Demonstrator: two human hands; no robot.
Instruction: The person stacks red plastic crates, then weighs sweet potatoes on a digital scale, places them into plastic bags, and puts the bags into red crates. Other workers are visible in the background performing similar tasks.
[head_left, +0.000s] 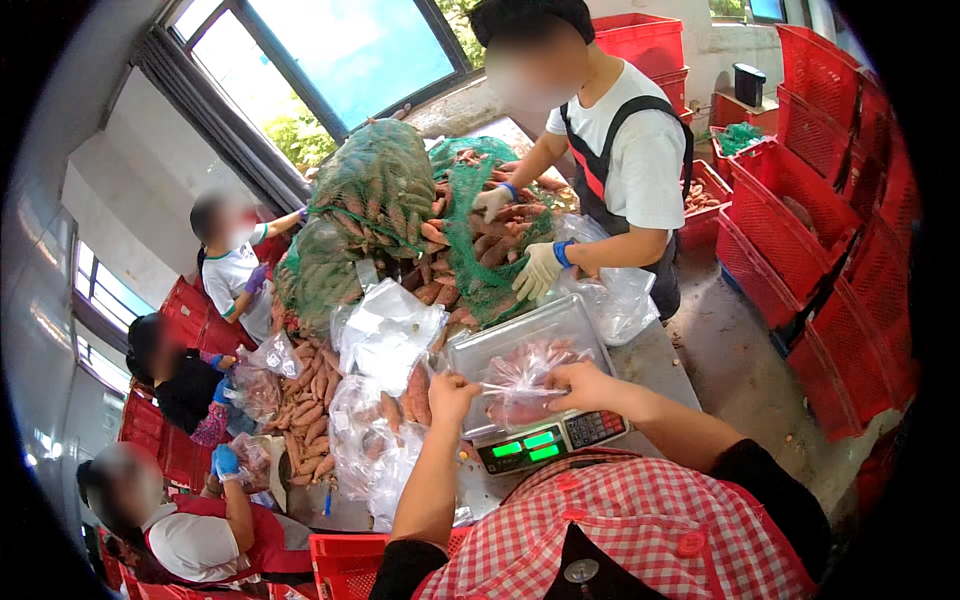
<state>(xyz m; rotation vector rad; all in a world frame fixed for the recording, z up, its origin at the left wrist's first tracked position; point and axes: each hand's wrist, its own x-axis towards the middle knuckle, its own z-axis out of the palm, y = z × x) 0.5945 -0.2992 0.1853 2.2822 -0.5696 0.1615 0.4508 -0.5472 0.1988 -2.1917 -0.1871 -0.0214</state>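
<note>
A transparent plastic bag of sweet potatoes (517, 382) rests on the metal pan (480, 349) of a digital scale in front of me. My left hand (452, 401) pinches the twisted end of the bag's gathered neck, pulled out to the left. On the other side, my right hand (589, 386) has its fingertips on the bunched plastic at the bag's right. The scale's display panel (525, 448) is lit green on the side nearest me. Left of the pan lie loose transparent bags (360, 442) and a stack of flat bags (394, 322).
Loose sweet potatoes (311, 412) and green mesh sacks (375, 180) of them cover much of the table. Across it, a gloved co-worker (630, 150) handles an opened sack (487, 247). Several people work at the left. Red crates (795, 217) are stacked at right; another crate (349, 562) stands below the near edge.
</note>
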